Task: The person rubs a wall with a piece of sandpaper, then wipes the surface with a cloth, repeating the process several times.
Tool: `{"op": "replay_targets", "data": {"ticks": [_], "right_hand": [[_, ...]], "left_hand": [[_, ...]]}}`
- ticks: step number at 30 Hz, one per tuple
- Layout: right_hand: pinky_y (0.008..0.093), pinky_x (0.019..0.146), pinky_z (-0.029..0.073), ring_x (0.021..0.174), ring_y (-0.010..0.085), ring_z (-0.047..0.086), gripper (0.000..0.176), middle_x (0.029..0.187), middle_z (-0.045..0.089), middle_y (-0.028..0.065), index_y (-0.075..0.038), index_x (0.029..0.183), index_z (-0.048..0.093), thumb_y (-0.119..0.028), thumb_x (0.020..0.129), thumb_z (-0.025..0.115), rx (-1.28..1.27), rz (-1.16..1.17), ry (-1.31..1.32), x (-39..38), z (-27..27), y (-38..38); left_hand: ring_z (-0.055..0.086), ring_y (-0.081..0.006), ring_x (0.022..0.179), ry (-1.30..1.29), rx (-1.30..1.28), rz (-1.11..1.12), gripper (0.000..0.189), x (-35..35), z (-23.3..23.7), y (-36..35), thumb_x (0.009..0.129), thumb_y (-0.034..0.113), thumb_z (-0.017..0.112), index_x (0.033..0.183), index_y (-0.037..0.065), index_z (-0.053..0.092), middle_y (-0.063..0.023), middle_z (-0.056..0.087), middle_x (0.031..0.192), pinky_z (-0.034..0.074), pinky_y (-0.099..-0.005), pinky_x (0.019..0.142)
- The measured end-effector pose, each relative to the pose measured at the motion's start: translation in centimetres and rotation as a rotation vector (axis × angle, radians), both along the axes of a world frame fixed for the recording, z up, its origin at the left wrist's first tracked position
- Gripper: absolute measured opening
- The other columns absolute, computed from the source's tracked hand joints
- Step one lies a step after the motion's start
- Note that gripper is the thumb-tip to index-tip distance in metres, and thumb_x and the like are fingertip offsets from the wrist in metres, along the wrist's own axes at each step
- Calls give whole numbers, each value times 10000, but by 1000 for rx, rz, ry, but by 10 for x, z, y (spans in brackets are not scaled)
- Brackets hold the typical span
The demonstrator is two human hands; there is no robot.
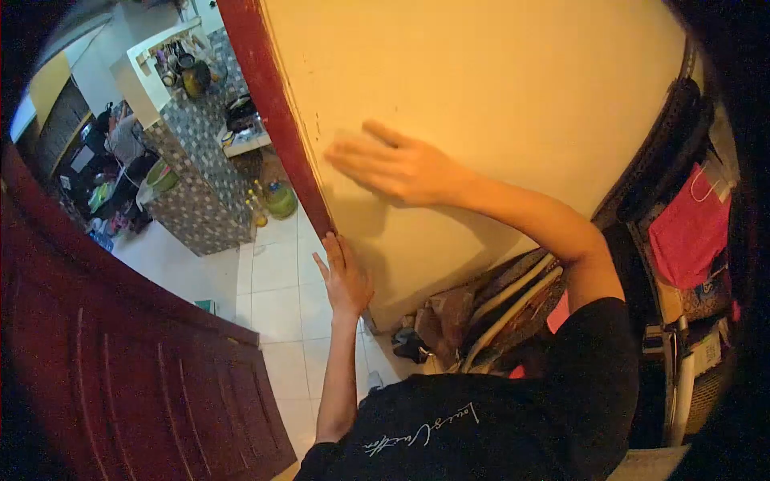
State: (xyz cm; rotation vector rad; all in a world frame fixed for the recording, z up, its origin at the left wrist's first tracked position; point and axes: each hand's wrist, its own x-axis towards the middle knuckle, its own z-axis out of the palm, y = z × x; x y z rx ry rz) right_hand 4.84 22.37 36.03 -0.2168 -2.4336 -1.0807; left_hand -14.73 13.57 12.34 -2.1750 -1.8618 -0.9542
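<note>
Here the right hand (393, 167) lies open on the yellow wall (497, 80). The left hand (346, 279), also open, touches the red frame (277, 112).

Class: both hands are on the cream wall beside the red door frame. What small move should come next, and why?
Probably slide the right hand down the cream wall toward the left hand: it lies flat, fingers spread, high beside the red door frame, while the left hand rests open at the frame's edge lower down.

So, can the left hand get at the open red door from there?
Probably yes: the left hand rests on the door frame, and only bare floor lies between it and the door.
</note>
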Motion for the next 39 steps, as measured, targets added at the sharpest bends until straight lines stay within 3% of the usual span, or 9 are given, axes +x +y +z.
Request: {"op": "replay_targets", "data": {"ticks": [9,12,16,18,21,24,28,32,39], "right_hand": [[531,1229,266,1460,222,440,603,1579,464,78,-33,1494,480,-185,912,516,244,-180,348,20,59,17],[540,1220,277,1443,224,466,586,1564,479,109,-60,1490,498,-179,917,540,66,-32,-95,5,-8,3],[557,1221,260,1446,219,462,560,1562,486,91,-66,1470,526,-167,919,540,38,46,-77,21,27,20],[537,1237,237,1466,212,432,612,1551,499,78,-50,1503,475,-199,912,533,351,-153,256,31,71,18],[544,1234,241,1471,212,425,622,1552,494,96,-39,1506,467,-208,912,539,215,-178,404,20,64,14],[548,1220,279,1437,223,470,616,1543,492,141,-16,1505,456,-166,912,528,7,14,-20,2,-1,4],[530,1213,299,1444,219,461,637,1550,490,132,-30,1502,465,-174,888,559,57,94,-119,14,25,27],[530,1208,316,1416,213,491,616,1530,514,109,-23,1483,490,-171,889,559,276,-101,310,12,89,15],[538,1224,294,1385,209,524,575,1518,526,105,4,1462,504,-160,911,519,0,190,-134,-13,-30,19]], "left_hand": [[142,-400,1554,23,42,2,960,1,1,-2,832,285,725,1563,-89,227,-291,171,1647,60,-634,1238],[135,-403,1554,-3,42,-9,968,1,2,-3,830,283,729,1564,-90,221,-291,160,1648,63,-636,1238],[135,-411,1552,30,70,11,975,1,0,-1,826,281,729,1564,-94,213,-297,142,1650,69,-638,1236],[137,-410,1552,28,68,6,982,0,-1,-3,823,281,733,1564,-95,210,-300,143,1649,73,-638,1235],[139,-408,1552,34,57,9,995,3,0,-1,815,280,740,1564,-97,205,-304,143,1647,81,-638,1235],[138,-409,1551,15,48,14,1001,5,7,-1,810,275,744,1563,-100,200,-310,141,1645,88,-636,1235],[141,-418,1548,16,51,12,990,3,5,-4,821,267,737,1563,-102,197,-317,141,1642,90,-634,1235],[74,-471,1545,65,33,25,1009,6,5,-3,816,281,716,1553,-133,164,-351,82,1636,78,-609,1242],[85,-444,1551,80,0,20,1011,-2,7,-7,822,323,733,1549,-129,196,-340,92,1638,72,-626,1236]]}}
